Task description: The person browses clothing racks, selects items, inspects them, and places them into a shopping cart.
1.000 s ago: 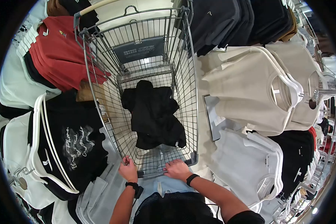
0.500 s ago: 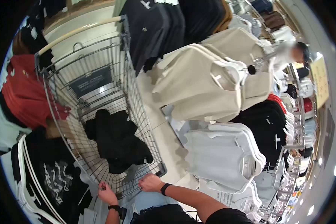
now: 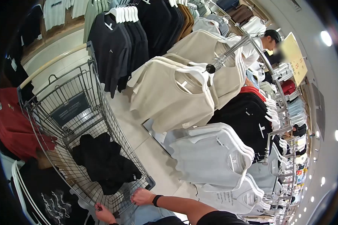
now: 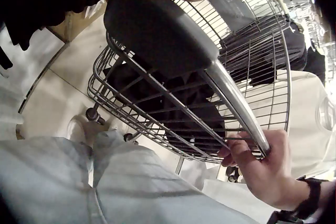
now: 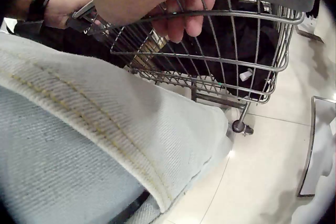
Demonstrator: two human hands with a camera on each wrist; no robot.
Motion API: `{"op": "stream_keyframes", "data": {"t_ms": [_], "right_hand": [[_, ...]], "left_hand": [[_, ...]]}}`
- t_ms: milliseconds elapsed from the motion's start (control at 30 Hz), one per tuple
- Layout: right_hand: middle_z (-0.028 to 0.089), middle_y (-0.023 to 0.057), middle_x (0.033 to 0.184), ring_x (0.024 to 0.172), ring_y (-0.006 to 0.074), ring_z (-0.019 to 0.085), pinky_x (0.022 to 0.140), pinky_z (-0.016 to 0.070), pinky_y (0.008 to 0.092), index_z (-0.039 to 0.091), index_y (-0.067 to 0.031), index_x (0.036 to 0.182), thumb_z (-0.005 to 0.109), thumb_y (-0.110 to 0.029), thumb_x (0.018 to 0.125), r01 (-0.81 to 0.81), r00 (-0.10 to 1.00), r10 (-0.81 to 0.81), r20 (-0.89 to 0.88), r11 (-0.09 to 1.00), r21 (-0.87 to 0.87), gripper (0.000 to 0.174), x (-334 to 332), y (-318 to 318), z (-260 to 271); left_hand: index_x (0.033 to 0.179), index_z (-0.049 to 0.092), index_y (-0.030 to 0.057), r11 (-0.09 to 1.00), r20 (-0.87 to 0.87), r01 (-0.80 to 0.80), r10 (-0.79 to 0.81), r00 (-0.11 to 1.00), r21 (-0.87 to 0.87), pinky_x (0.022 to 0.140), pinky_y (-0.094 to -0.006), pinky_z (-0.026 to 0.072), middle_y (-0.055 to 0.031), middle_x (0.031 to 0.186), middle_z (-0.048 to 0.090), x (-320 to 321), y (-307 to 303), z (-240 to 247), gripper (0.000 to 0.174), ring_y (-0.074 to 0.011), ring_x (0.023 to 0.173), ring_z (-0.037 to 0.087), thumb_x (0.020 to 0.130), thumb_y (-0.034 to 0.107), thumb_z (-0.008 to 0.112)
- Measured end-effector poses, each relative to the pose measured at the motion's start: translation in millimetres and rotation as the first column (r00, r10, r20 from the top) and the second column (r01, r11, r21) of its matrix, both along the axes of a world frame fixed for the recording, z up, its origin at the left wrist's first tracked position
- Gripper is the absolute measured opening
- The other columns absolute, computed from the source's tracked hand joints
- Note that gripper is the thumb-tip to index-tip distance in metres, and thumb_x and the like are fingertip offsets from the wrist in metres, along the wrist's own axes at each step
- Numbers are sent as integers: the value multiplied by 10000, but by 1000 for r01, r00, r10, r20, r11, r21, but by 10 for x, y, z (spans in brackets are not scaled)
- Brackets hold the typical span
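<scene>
A grey wire shopping cart [image 3: 101, 112] stands before me with a crumpled black garment [image 3: 105, 161] lying in its basket. At the cart's near end, my left hand [image 3: 105, 213] grips the rim by the left corner; the right wrist view shows this hand [image 5: 65, 8] too. A short way to the right, my right hand [image 3: 142, 196] holds the same rim. From the left wrist, the right hand [image 4: 265, 166] appears with its fingers curled round the bar, and in the right wrist view its fingers [image 5: 193, 24] hook over the wires into the basket.
Beige tops [image 3: 169, 93], light grey tops [image 3: 210, 153] and black tops [image 3: 244, 116] hang along the right side. Red shirts [image 3: 15, 127] and a black printed shirt [image 3: 52, 195] line the left. A person in a cap [image 3: 273, 35] stands behind the right rack.
The head view has turned to the right, so the cart and both hands sit further left and lower. More of the right racks and the person there now show. Both hands keep hold of the rim.
</scene>
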State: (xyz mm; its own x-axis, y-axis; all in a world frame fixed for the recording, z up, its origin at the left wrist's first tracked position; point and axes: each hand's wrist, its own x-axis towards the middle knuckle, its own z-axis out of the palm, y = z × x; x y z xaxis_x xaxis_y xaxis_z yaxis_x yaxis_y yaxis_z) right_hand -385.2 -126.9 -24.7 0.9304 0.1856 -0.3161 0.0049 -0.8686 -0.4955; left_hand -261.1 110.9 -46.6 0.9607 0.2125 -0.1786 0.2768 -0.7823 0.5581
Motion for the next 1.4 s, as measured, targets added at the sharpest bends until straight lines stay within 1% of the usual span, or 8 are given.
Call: {"op": "stream_keyframes", "data": {"t_ms": [233, 433, 633, 733, 967, 1200, 1333, 1400], "right_hand": [[688, 103, 772, 819, 293, 695, 758, 530, 428, 679, -92, 841, 665, -319, 810, 7, 995, -9, 101, 1000, 14, 230, -14, 17, -54], [688, 114, 773, 817, 298, 696, 749, 540, 427, 674, -81, 830, 644, -311, 823, 10, 997, -10, 82, 1000, -6, 233, -12, 22, -39], [671, 85, 807, 852, 278, 688, 781, 532, 418, 664, -115, 865, 650, -319, 829, -14, 1000, 15, 24, 999, -39, 208, -14, 17, -31], [659, 61, 833, 871, 260, 680, 801, 525, 414, 655, -144, 897, 662, -336, 822, -63, 998, 63, -1, 997, -39, 207, 20, 23, -30], [687, 68, 907, 923, 257, 691, 858, 520, 403, 684, -145, 964, 670, -339, 834, -61, 995, 59, -86, 998, -14, 234, 50, 10, 55], [678, 68, 902, 927, 270, 691, 892, 515, 417, 697, -184, 989, 637, -306, 861, -88, 988, 89, -126, 996, 17, 187, 133, -17, 175], [678, 81, 883, 881, 273, 692, 849, 526, 426, 693, -152, 978, 646, -301, 866, -123, 985, 126, -116, 992, 32, 192, 119, 28, 83], [678, 85, 876, 865, 276, 691, 830, 530, 429, 691, -139, 972, 651, -300, 867, -148, 981, 148, -123, 989, 9, 197, 102, -4, 98]], "left_hand": [[1042, 741, -41, 994, -84, 9, 0, 996, 109, 733, -461, 536, -202, 919, 753, 40, -65, 185, 299, -371, 855, 719, 964, 243, 690], [1024, 728, -64, 999, -18, 37, -37, 999, 8, 745, -461, 537, -211, 928, 745, 23, 96, -79, 336, -373, 861, 711, 970, 266, 689], [1005, 747, -30, 981, 83, 53, -69, 994, 185, 733, -449, 542, -200, 905, 744, 9, 115, -127, 298, -352, 841, 714, 968, 262, 699], [993, 754, -9, 969, -40, -27, 38, 998, 246, 721, -446, 549, -189, 875, 745, 39, -17, 96, 214, -346, 812, 717, 936, 193, 718], [987, 746, -16, 996, -4, -87, 87, 996, -7, 679, -413, 564, -182, 853, 756, -9, -17, 60, 178, -315, 775, 741, 849, 72, 674], [930, 755, -16, 990, -35, -142, 141, 989, -23, 679, -403, 566, -167, 835, 760, 34, -49, 179, 157, -297, 751, 745, 848, 104, 695], [927, 750, -28, 989, -4, -149, 149, 989, 3, 694, -400, 567, -161, 857, 766, -92, 133, -188, 168, -300, 783, 749, 849, 109, 694], [923, 749, -24, 978, 39, -148, 156, 987, -145, 696, -408, 564, -166, 866, 762, -123, 145, -243, 168, -319, 797, 745, 847, 116, 697]]}}
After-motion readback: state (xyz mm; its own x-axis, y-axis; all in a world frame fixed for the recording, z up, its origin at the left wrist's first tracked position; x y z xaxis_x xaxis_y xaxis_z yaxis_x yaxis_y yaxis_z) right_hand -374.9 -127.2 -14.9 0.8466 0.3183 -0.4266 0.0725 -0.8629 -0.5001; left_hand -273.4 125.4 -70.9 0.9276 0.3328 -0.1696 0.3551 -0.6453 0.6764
